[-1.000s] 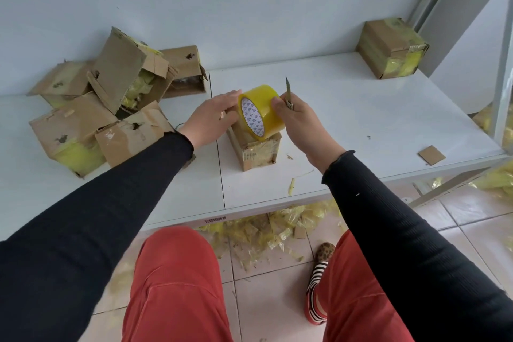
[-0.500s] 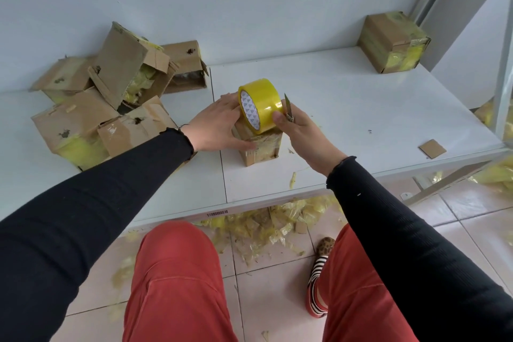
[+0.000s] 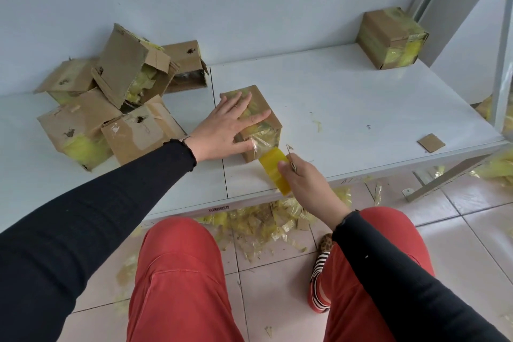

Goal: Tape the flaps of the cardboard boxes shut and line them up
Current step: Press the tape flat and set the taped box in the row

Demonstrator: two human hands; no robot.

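Far left on the white counter [image 3: 347, 97] sat a heap of cardboard boxes [image 3: 111, 100], tumbled against one another with flaps loose and yellow tape showing through the gaps, the rearmost ones up against the wall. Moving in, the left hand [image 3: 227, 128] lay flat with straight, spread fingers pressing down on top of the middle box [image 3: 266, 111], thumb down its near side — pressing, not gripping. That box stood on the counter just right of the seam between the two panels, close to the heap but apart from it. And there was the tape: a clear-yellow strip [image 3: 263, 141] ran off the box's near face down to the yellow tape roll [image 3: 274, 171], which the right hand [image 3: 308, 186] had clasped, fingers curled round it near the counter's front edge. The same hand also pinched a small blade [image 3: 290, 153], tip pointing up just beside the strip. Further right, a scrap of cardboard [image 3: 431, 142] lay near the counter's edge, and one taped box [image 3: 391, 37] stood alone at the back right corner. Below, torn yellow tape scraps [image 3: 263, 222] littered the tiled floor [image 3: 458, 230] beneath the counter.
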